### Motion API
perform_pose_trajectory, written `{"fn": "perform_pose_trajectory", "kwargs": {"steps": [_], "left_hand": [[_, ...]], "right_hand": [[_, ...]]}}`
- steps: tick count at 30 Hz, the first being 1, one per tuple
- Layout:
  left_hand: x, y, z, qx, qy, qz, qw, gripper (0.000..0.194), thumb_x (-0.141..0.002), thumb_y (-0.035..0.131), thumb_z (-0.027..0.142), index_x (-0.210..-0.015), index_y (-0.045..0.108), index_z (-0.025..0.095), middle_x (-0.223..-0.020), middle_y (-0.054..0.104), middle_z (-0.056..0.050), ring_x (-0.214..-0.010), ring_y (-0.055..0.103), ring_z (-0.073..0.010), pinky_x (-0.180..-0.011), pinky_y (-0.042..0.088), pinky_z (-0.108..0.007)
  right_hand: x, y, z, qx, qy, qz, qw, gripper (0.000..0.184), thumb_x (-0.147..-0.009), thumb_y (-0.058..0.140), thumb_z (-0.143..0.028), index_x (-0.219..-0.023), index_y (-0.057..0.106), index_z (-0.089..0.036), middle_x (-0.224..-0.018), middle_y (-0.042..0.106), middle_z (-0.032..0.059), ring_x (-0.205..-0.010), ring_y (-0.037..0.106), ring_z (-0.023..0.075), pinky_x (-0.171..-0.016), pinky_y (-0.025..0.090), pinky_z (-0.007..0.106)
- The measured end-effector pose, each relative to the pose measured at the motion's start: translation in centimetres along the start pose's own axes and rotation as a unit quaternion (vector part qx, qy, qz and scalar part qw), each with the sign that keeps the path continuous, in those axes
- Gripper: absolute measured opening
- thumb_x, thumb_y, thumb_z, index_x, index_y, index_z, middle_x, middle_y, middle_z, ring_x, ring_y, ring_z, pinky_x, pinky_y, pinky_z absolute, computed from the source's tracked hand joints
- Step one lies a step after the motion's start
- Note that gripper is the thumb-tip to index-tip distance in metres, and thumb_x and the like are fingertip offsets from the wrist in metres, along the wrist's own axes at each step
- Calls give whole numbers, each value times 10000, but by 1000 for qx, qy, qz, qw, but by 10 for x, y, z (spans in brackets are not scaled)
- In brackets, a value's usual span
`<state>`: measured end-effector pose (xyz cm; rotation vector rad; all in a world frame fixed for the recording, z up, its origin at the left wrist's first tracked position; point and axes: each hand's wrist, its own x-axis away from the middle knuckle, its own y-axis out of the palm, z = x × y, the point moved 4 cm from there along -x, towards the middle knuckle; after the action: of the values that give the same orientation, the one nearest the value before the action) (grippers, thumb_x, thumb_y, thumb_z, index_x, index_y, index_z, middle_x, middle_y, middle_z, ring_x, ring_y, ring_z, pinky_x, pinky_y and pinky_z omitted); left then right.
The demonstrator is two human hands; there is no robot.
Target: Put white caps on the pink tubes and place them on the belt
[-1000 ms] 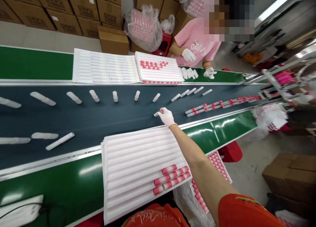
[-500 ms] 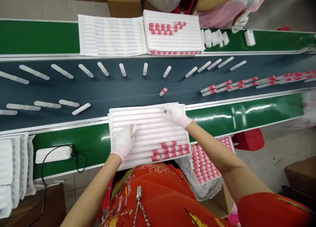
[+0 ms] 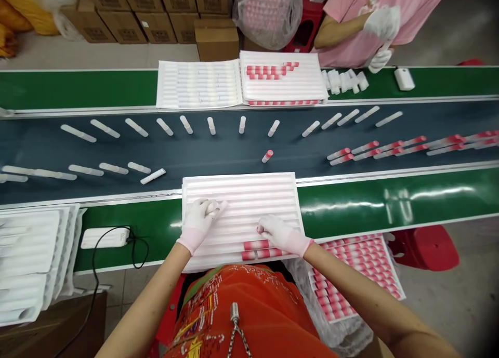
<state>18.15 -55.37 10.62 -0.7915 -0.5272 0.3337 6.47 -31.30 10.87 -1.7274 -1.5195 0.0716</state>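
Note:
A white ribbed tray point(image 3: 241, 184) lies in front of me across the green ledge. My left hand point(image 3: 198, 224), in a white glove, is closed over its left half with a short white tube point(image 3: 223, 207) at the fingertips. On the tray's lower right, my gloved right hand point(image 3: 279, 234) is curled, fingers pinched where a bit of pink shows. It seems to grip a pink-and-white tube point(image 3: 258, 229), mostly hidden by the fingers. Just below that hand, rows of pink-and-white tubes point(image 3: 255, 245) lie in the tray's grooves, partly covered.
White tubes point(image 3: 211, 125) and pink-tipped tubes point(image 3: 267, 156) stand on the dark belt point(image 3: 195, 153). Across it are filled trays point(image 3: 280, 90) and a co-worker's gloved hands point(image 3: 384, 23). Stacked trays point(image 3: 35, 264) and a white corded device point(image 3: 105, 237) sit left. A full tray point(image 3: 358, 275) lies lower right.
My right hand has come down from the tray's upper right to its pink tubes. A white tube now shows at my left fingertips. The view has shifted, revealing more boxes at the back.

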Motion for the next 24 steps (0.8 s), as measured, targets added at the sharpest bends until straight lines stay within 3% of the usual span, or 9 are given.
{"fn": "perform_pose_trajectory", "kwargs": {"steps": [2, 4, 7, 9, 13, 16, 19, 22, 24], "left_hand": [[9, -15, 7, 89, 2, 39, 995, 341, -942, 483, 434, -1080, 671, 186, -1138, 670, -97, -1066, 624, -273, -955, 483, -400], [17, -22, 19, 167, -10, 36, 985, 407, -965, 443, 481, -1171, 614, 174, -1105, 673, -94, -986, 652, -251, -915, 509, -400], [26, -16, 47, 244, -2, -45, 969, 476, -984, 408, 503, -1318, 506, 179, -1117, 663, -89, -834, 670, -196, -851, 543, -378], [31, -9, 64, 275, 14, -96, 957, 491, -991, 403, 503, -1360, 468, 186, -1158, 656, -95, -790, 659, -169, -813, 557, -352], [36, -7, 81, 285, 24, -130, 949, 519, -987, 421, 506, -1394, 488, 192, -1044, 684, -67, -722, 616, -155, -728, 546, -308], [36, -17, 82, 240, 16, -112, 964, 540, -975, 449, 518, -1414, 513, 210, -1017, 707, -67, -790, 636, -191, -730, 520, -308], [34, -30, 84, 189, 44, -91, 977, 450, -965, 484, 505, -1296, 607, 226, -1118, 716, -68, -942, 645, -226, -843, 484, -328], [32, -34, 86, 162, 49, -120, 978, 391, -961, 476, 521, -1142, 653, 224, -994, 726, -32, -867, 639, -218, -802, 455, -319], [30, -35, 88, 166, 36, -139, 976, 376, -937, 503, 528, -1083, 661, 220, -937, 718, -17, -829, 630, -212, -760, 440, -304]], "right_hand": [[-4, -14, -9, -247, -32, 73, 966, 89, -909, 537, -135, -859, 525, -208, -965, 715, 80, -1020, 666, 228, -916, 517, 411], [-12, -28, -23, -437, -63, 131, 888, 85, -913, 567, -206, -881, 491, -225, -895, 728, 47, -931, 691, 211, -872, 537, 408], [-26, -46, -48, -570, -93, 204, 790, 208, -888, 633, -283, -1063, 534, -232, -802, 706, 1, -810, 686, 196, -804, 548, 393], [-31, -54, -59, -592, -96, 233, 765, 392, -886, 642, -308, -1258, 536, -243, -844, 699, -3, -796, 672, 181, -789, 552, 378], [-31, -61, -63, -556, -89, 259, 785, 379, -899, 652, -334, -1264, 634, -230, -999, 697, 33, -774, 645, 147, -786, 569, 356], [-28, -63, -58, -526, -94, 253, 806, 354, -912, 664, -369, -1232, 661, -218, -1010, 707, 48, -781, 647, 151, -785, 580, 358], [-26, -69, -52, -518, -98, 270, 806, 376, -914, 669, -409, -1237, 657, -217, -1083, 712, 73, -802, 655, 159, -773, 583, 356], [-24, -76, -52, -494, -98, 282, 817, 377, -914, 666, -406, -1243, 661, -222, -1130, 710, 91, -861, 661, 176, -745, 577, 337], [-23, -79, -55, -475, -95, 256, 837, 365, -903, 677, -383, -1232, 673, -227, -1125, 714, 91, -855, 657, 174, -722, 571, 323]]}}
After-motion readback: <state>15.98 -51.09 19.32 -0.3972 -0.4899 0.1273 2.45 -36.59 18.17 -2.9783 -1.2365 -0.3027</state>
